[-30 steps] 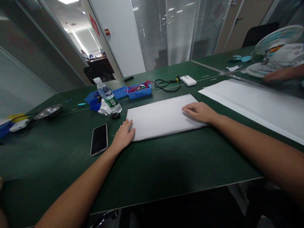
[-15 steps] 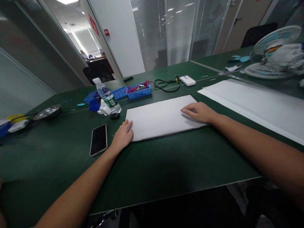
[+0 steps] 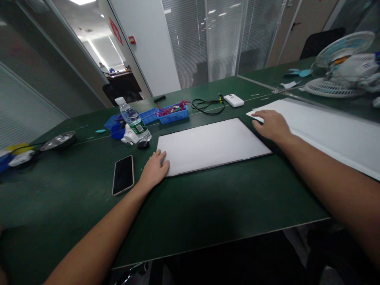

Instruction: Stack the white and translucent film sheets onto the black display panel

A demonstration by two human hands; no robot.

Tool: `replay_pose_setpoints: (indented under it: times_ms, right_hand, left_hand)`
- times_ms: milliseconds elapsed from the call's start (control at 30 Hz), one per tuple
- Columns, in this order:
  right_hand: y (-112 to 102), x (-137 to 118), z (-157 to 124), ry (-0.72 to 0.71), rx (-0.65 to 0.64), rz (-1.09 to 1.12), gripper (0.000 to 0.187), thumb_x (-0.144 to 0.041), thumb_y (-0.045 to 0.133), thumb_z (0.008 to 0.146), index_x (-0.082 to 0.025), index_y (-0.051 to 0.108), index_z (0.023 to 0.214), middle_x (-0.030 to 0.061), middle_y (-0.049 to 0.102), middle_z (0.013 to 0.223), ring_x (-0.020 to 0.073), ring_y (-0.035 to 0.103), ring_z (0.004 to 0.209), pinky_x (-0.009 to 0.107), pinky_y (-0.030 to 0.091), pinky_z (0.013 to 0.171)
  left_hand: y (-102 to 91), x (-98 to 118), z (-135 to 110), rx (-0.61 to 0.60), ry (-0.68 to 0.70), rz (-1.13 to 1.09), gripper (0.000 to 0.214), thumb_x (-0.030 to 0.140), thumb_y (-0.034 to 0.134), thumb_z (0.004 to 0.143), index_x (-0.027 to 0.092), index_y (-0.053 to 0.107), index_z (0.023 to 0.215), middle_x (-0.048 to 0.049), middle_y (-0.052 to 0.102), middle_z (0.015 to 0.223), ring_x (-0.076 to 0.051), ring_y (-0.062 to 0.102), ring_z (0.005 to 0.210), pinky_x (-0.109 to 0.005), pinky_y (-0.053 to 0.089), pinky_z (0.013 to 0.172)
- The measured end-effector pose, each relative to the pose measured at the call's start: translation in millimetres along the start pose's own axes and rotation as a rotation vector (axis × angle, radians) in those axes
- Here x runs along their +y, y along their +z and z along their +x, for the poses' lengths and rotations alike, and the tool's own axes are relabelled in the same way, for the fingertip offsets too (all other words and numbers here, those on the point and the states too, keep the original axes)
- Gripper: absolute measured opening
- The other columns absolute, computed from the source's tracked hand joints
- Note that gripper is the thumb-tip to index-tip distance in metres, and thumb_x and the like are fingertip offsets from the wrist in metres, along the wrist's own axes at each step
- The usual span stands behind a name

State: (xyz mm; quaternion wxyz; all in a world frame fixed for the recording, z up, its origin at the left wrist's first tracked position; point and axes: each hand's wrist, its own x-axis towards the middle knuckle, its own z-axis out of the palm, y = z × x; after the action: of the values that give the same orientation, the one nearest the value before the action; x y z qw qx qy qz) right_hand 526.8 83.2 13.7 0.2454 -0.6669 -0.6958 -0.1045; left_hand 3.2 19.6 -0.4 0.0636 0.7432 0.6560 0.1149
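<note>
A flat white panel with a thin black frame [image 3: 210,146] lies on the green table [image 3: 208,213] in front of me. My left hand [image 3: 154,168] rests on the panel's left edge, fingers spread and lying flat. Over the corner of the white sheets [image 3: 329,128] on the right is my right hand [image 3: 271,124], its fingers stretched out and apart from the thumb. Whether its fingertips touch the top sheet I cannot tell. Nothing shows in either hand.
Left of the panel lie a phone [image 3: 123,175], a black mouse-like object [image 3: 143,145] and a tilted water bottle [image 3: 135,120]. Behind are a blue tray [image 3: 175,115] of red wires, a black cable [image 3: 208,107] and a white box [image 3: 234,100]. A fan [image 3: 341,69] stands far right.
My right hand has moved from above the white panel to the right, over the near corner of the white sheets. The left hand has stayed on the panel's left edge.
</note>
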Motion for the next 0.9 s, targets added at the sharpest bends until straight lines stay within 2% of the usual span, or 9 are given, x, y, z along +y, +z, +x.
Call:
replay_pose_setpoints:
  times_ms: [67, 133, 267, 367, 500, 600, 667, 767, 900]
  right_hand:
    - [-0.7, 24.1, 1.4, 0.088, 0.032, -0.065, 0.051, -0.033, 0.057, 0.106, -0.01, 0.074, 0.148, 0.0219, 0.064, 0.158, 0.0343, 0.055, 0.145, 0.044, 0.038, 0.118]
    - [-1.3, 44.4, 0.8, 0.181, 0.025, -0.124, 0.056, -0.036, 0.058, 0.108, -0.007, 0.066, 0.156, 0.0261, 0.057, 0.164, 0.0332, 0.049, 0.149, 0.043, 0.033, 0.117]
    - [0.0, 65.3, -1.9, 0.434, -0.131, -0.187, 0.083, -0.064, 0.059, 0.108, -0.007, 0.052, 0.167, 0.0371, 0.047, 0.165, 0.0414, 0.04, 0.152, 0.055, 0.029, 0.114]
    - [1.7, 64.3, -1.3, 0.61, -0.253, -0.165, 0.088, -0.076, 0.056, 0.105, -0.008, 0.059, 0.161, 0.0414, 0.052, 0.157, 0.0474, 0.044, 0.148, 0.064, 0.032, 0.108]
    - [-0.1, 51.0, 1.5, 0.591, -0.311, -0.185, 0.07, -0.064, 0.055, 0.109, -0.011, 0.068, 0.153, 0.0383, 0.062, 0.144, 0.0431, 0.059, 0.131, 0.06, 0.039, 0.1]
    - [-3.8, 40.0, 1.8, 0.562, -0.324, -0.194, 0.053, -0.051, 0.056, 0.11, -0.018, 0.075, 0.147, 0.0318, 0.067, 0.142, 0.038, 0.064, 0.122, 0.054, 0.042, 0.093]
    - [-6.8, 35.0, 1.3, 0.555, -0.309, -0.188, 0.048, -0.043, 0.054, 0.11, -0.017, 0.078, 0.142, 0.0308, 0.07, 0.138, 0.0354, 0.066, 0.116, 0.05, 0.041, 0.089]
    - [-12.4, 30.9, 0.8, 0.578, -0.252, -0.19, 0.047, -0.033, 0.051, 0.109, -0.012, 0.079, 0.14, 0.0324, 0.072, 0.134, 0.0348, 0.068, 0.112, 0.047, 0.039, 0.084]
    - [-21.3, 21.9, 0.2, 0.595, -0.096, -0.184, 0.047, -0.03, 0.047, 0.11, -0.018, 0.078, 0.144, 0.0276, 0.075, 0.133, 0.0347, 0.068, 0.115, 0.045, 0.038, 0.085]
  left_hand:
    - [-0.9, 2.3, -0.4, -0.008, 0.002, 0.014, 0.066, 0.041, 0.048, 0.106, 0.01, 0.059, 0.163, -0.0192, 0.046, 0.177, -0.039, 0.041, 0.167, -0.055, 0.035, 0.137]
    - [-1.9, 4.3, -0.9, -0.017, 0.003, 0.024, 0.066, 0.04, 0.048, 0.107, 0.009, 0.058, 0.164, -0.0196, 0.045, 0.178, -0.039, 0.041, 0.167, -0.055, 0.034, 0.137]
    - [-3.0, 6.3, -1.6, -0.019, -0.002, 0.031, 0.066, 0.04, 0.047, 0.107, 0.007, 0.058, 0.164, -0.0212, 0.044, 0.178, -0.039, 0.04, 0.167, -0.055, 0.035, 0.137]
    - [-3.3, 6.8, -2.1, -0.014, 0.004, 0.027, 0.065, 0.04, 0.047, 0.107, 0.008, 0.059, 0.163, -0.0209, 0.045, 0.177, -0.04, 0.041, 0.166, -0.057, 0.036, 0.136]
    - [-3.7, 7.1, -2.7, -0.015, 0.006, 0.023, 0.066, 0.041, 0.047, 0.107, 0.008, 0.059, 0.163, -0.0207, 0.045, 0.178, -0.04, 0.041, 0.166, -0.057, 0.036, 0.136]
    - [-3.6, 6.3, -2.4, -0.015, 0.015, 0.023, 0.066, 0.041, 0.047, 0.106, 0.008, 0.059, 0.163, -0.021, 0.045, 0.177, -0.041, 0.042, 0.166, -0.057, 0.036, 0.136]
    - [-3.4, 5.5, -2.1, -0.012, 0.021, 0.024, 0.066, 0.041, 0.048, 0.106, 0.008, 0.06, 0.163, -0.0205, 0.046, 0.177, -0.041, 0.043, 0.165, -0.057, 0.036, 0.136]
    - [-3.3, 4.8, -1.9, -0.006, 0.022, 0.026, 0.066, 0.041, 0.048, 0.106, 0.009, 0.06, 0.162, -0.0197, 0.047, 0.176, -0.04, 0.043, 0.165, -0.057, 0.036, 0.136]
    - [-2.8, 4.4, -2.1, -0.016, 0.022, 0.029, 0.066, 0.041, 0.047, 0.107, 0.008, 0.059, 0.163, -0.0206, 0.046, 0.177, -0.041, 0.041, 0.166, -0.058, 0.036, 0.136]
